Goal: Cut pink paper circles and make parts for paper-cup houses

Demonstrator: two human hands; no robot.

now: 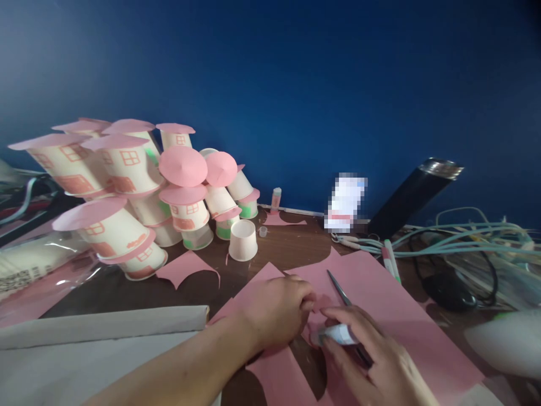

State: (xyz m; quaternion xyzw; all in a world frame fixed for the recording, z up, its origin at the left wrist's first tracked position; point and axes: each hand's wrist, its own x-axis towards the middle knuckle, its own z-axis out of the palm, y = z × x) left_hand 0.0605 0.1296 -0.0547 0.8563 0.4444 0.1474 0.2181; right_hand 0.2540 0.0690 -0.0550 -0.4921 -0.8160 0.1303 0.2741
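My left hand (274,313) rests curled on a pink paper sheet (406,316), its fingers pinching a small pink paper piece (323,304). My right hand (376,361) grips a white glue stick (338,334), its tip against that pink piece. Scissors (338,287) lie on the sheet just beyond both hands. A plain white paper cup (243,240) stands upside down farther back.
A pile of paper-cup houses with pink roofs (135,192) fills the left. A second glue stick (276,199) stands by the blue wall. Markers (391,260), tangled cables (465,242), a black cylinder (412,197) sit at right. A paper roll (101,324) lies near left.
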